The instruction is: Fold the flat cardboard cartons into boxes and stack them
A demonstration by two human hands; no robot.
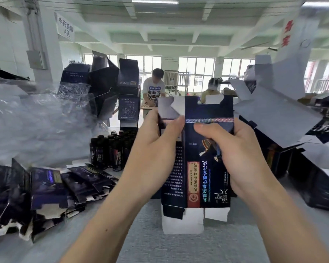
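I hold a dark blue printed carton (196,168) upright in mid-air over the grey table (179,243), its print upside down. My left hand (152,149) grips its left side, thumb pressed on a white top flap. My right hand (235,154) grips its right side, thumb across the front panel. White flaps hang open at the bottom and stick up at the top. A heap of flat dark cartons (46,188) lies at the left. Folded dark boxes (110,86) stand piled at the back left, and more opened cartons (273,111) with white insides are piled at the right.
Crumpled clear plastic wrap (32,126) fills the left side. A group of dark bottles (110,150) stands behind the flat cartons. A black crate (315,186) sits at the right. Two people (153,88) work at a far table by the windows.
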